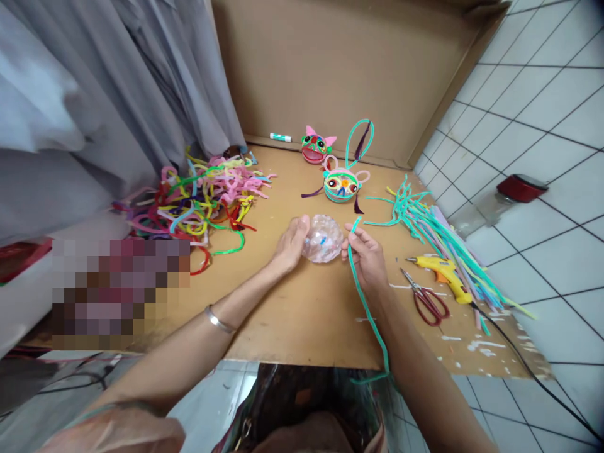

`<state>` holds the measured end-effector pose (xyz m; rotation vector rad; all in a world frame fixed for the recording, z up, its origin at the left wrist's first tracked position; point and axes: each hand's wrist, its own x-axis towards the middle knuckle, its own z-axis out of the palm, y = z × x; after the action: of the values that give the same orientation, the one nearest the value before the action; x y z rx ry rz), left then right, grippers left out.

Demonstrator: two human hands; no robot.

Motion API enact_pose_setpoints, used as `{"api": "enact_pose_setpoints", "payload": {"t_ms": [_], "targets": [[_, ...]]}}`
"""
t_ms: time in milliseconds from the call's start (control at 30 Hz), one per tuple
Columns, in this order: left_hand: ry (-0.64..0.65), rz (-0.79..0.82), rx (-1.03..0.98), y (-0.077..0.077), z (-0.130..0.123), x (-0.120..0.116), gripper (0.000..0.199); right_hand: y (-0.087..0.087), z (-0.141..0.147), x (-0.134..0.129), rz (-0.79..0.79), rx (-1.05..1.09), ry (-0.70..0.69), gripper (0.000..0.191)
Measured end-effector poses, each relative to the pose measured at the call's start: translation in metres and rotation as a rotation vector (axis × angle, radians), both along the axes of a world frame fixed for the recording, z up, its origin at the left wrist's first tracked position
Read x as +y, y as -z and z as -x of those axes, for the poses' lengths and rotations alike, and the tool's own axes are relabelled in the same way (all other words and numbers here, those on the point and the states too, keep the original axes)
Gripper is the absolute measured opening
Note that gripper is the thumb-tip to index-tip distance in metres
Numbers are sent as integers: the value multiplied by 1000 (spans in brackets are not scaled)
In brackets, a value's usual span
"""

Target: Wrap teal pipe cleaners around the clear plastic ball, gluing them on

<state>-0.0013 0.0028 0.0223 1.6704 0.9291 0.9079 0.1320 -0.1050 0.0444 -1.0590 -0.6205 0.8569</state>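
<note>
My left hand [293, 243] is closed on the side of a round, clear plastic piece [330, 250] with a small blue mark in its middle. From the other side, my right hand [367, 255] pinches a long green pipe cleaner [362, 296] between thumb and fingers. Its short end sticks up above the fingertips, and its long end hangs down past the table's front edge, bent at the bottom. The right fingertips are close to the plastic piece's rim; whether they touch it I cannot tell.
Two animal-face ornaments [340, 185] sit behind my hands, near a glue stick [280, 137]. Tangled pipe cleaners [221, 182] are heaped left. Rightward lie scissors [428, 303], a yellow glue gun [446, 272] with a trailing cord, straight pipe cleaners [448, 242] and a red-lidded jar [521, 188].
</note>
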Motion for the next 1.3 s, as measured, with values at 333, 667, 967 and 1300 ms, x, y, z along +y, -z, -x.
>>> {"api": "enact_pose_setpoints", "payload": {"t_ms": [333, 667, 967, 1300], "targets": [[122, -250, 231, -8, 8, -4, 80, 10, -16, 6, 8, 35, 148, 51], [-120, -546, -38, -2, 6, 1, 44, 17, -19, 14, 20, 36, 145, 44], [340, -639, -98, -13, 12, -3, 34, 18, -19, 16, 4, 95, 111, 41], [246, -548, -12, -10, 7, 1, 46, 11, -19, 12, -54, 129, -29, 35]]}}
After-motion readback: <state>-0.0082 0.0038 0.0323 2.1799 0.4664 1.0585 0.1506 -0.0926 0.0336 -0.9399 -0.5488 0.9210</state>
